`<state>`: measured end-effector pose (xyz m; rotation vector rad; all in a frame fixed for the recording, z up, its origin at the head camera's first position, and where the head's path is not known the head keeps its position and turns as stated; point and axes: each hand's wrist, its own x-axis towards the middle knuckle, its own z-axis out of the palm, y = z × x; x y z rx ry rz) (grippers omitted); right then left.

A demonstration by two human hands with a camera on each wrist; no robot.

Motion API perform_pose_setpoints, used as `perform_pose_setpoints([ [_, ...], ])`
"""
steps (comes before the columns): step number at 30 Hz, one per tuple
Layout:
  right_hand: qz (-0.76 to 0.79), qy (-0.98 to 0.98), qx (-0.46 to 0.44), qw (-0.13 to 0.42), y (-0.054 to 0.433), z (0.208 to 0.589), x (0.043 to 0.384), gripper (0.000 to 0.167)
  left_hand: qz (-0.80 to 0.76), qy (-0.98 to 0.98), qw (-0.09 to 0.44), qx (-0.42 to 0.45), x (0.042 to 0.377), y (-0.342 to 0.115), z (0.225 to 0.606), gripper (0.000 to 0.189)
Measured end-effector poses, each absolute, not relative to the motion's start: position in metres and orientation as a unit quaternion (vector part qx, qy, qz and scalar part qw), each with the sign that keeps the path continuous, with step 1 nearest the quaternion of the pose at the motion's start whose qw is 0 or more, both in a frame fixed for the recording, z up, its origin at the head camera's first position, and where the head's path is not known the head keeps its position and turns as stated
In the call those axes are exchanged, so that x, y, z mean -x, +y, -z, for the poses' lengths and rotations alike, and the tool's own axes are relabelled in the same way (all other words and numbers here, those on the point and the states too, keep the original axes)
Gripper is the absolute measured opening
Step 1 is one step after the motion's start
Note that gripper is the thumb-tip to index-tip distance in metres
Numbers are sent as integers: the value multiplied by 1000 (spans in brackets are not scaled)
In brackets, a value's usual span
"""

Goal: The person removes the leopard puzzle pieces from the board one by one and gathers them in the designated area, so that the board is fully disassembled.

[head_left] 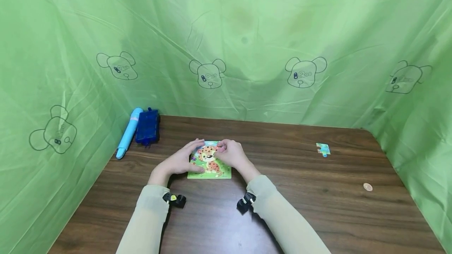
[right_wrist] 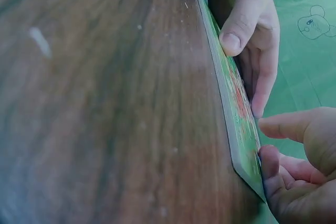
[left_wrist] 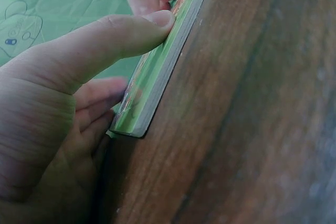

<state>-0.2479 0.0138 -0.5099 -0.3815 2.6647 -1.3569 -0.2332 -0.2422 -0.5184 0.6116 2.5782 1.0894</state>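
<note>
1. While I watch from a distance, a person's left hand (head_left: pixel 183 160) and right hand (head_left: pixel 234 154) work at a leopard puzzle board (head_left: pixel 225 172), lying flat on the wooden table (head_left: pixel 353 222) between them.

2. Spread wide, the left hand frames the board's left side, thumb resting on its face, fingers along the edge.

3. Thumb and index finger of the right hand stand narrowly apart at the board's upper right; whether a piece sits between them, I cannot tell.

4. Any next move, in my judgement, turns on that spot: most of the board lies left of and nearer the person than the right fingertips. It looks roughly square, with no clear long axis.

5. Well apart to the right lies a loose puzzle piece (head_left: pixel 323 149), nearer the right hand than the left.

6. Hidden from me: the board's upper right corner, behind the right hand. The left wrist view cuts that hand off; the right shows the board slantwise, its picture unreadable.
</note>
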Motion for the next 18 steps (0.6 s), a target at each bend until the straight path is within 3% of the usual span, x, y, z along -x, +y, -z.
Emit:
perform_pose_setpoints([
  [6,464,875,115,78,15,514,249,40,-356,904,139,-192,232,-240,514,117],
  [18,505,855,70,94,12,515,248,39,-365,899,136,-199,234,-242,519,114],
])
